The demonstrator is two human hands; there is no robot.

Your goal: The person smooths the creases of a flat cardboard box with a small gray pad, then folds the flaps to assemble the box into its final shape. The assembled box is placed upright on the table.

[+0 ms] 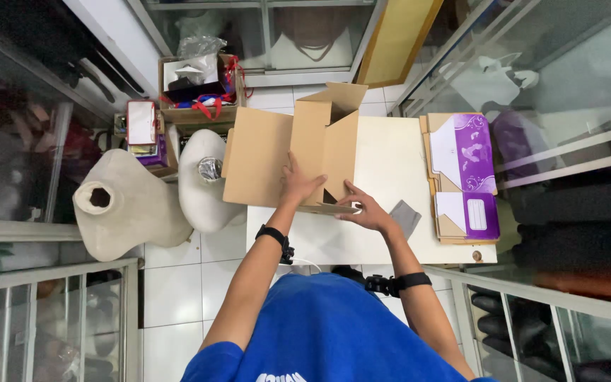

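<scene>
A brown cardboard box [270,155], partly unfolded with flaps sticking out, lies on a white table [383,170]. My left hand [298,185] presses flat on the box's middle panel, fingers spread. My right hand [363,206] grips the box's near flap at its lower right corner. A grey flat piece [406,216] lies on the table just right of my right hand. Both wrists wear black bands.
A stack of flat purple-and-white cartons [464,173] lies at the table's right. Two pale mannequin torsos [125,205] stand on the tiled floor at left. An open box of goods [196,88] sits behind them. Glass display cases surround the spot.
</scene>
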